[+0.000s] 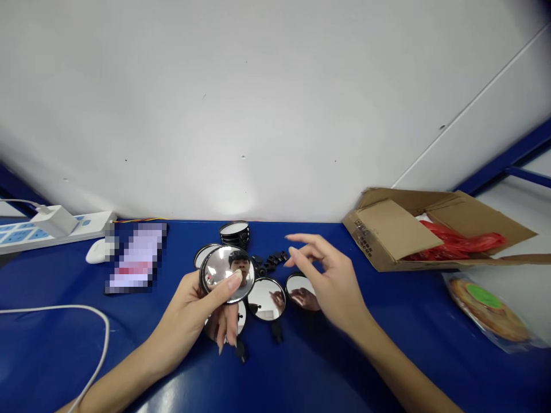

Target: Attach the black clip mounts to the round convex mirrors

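Note:
My left hand (189,312) grips a round convex mirror (227,274) with a black rim, thumb on its face and fingers behind it. Several similar mirrors lie on the blue table, including one (267,298) just right of the held mirror and another (302,291) beneath my right hand (331,281). That hand hovers with its fingers apart, holding nothing, nearest that mirror and a cluster of small black plastic parts (271,261). Behind them stands a stack of mirrors (234,234). My left hand partly hides a further mirror (239,321).
A cardboard box (390,229) with a red plastic bag (456,244) sits at the right, near a round item in clear wrapping (486,310). On the left are a blurred-out phone (135,258), a white mouse (100,250), a power strip (55,229) and a white cable (55,308).

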`<state>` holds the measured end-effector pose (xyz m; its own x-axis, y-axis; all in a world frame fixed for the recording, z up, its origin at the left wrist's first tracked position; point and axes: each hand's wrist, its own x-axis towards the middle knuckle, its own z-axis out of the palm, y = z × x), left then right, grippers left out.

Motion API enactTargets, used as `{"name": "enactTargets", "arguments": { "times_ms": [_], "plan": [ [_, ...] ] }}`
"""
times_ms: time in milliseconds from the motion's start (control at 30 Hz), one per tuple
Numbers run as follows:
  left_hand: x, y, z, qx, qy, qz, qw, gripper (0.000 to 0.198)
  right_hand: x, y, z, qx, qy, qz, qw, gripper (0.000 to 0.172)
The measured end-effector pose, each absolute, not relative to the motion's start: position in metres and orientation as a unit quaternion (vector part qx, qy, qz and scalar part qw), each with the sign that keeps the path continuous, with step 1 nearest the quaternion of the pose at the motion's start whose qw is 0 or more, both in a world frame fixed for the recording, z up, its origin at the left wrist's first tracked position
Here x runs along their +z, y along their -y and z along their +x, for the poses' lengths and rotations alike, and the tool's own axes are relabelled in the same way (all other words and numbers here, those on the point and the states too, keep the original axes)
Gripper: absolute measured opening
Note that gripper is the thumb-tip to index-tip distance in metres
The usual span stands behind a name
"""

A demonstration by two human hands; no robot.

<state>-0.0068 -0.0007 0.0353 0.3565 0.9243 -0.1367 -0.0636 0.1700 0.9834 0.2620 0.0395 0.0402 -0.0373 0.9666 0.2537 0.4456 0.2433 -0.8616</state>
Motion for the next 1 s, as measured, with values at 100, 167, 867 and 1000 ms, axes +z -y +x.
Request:
{"name": "enactTargets", "arguments": {
  "times_ms": [100, 167, 867, 1000],
  "plan": [
    [0.036, -0.002, -0.009, 0.406, -0.434, 0.506, 0.625, 0.072, 0.030, -0.063, 0.283, 0.201, 0.704, -0.572, 0.369, 0.029],
    [0.036, -0.002, -0.011, 0.410, -0.446, 0.493, 0.625, 0.069, 0.023, -0.072, 0.290, 0.197, 0.729, -0.567, 0.328, 0.030],
    [0.047, -0.005, -0.006, 0.452, -0.364, 0.299, 0.758, 0.070, 0.010, -0.079, 0.294, 0.177, 0.746, -0.577, 0.281, 0.018],
    [0.052, -0.005, -0.003, 0.471, -0.318, 0.260, 0.781, 0.068, 0.021, -0.076, 0.291, 0.170, 0.735, -0.572, 0.321, 0.018]
  ]
}}
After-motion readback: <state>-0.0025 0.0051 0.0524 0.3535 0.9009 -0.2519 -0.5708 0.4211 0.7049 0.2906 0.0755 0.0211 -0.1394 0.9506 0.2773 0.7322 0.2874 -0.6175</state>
